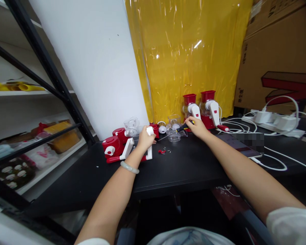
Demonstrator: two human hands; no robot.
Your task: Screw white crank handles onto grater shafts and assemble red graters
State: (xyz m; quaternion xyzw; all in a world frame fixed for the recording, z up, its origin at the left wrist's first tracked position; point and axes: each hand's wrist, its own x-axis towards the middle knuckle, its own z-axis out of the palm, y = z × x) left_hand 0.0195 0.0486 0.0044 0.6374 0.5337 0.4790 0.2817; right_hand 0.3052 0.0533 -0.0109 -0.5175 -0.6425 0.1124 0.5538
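Hands both grip: the left hand (144, 140) clasps a white crank (150, 131), seemingly steadying it against the screwdriver (183, 128) in the right hand (197, 128). Along the worktop's (191, 166) back edge stand rotary graters (208, 96); nearer, a clear plastic housing (173, 137), contents unclear; towards the front edge, loose screws (168, 151).

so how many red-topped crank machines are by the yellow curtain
2: the left machine is just behind the right hand, partly hidden by it; the right machine stands beside the left.
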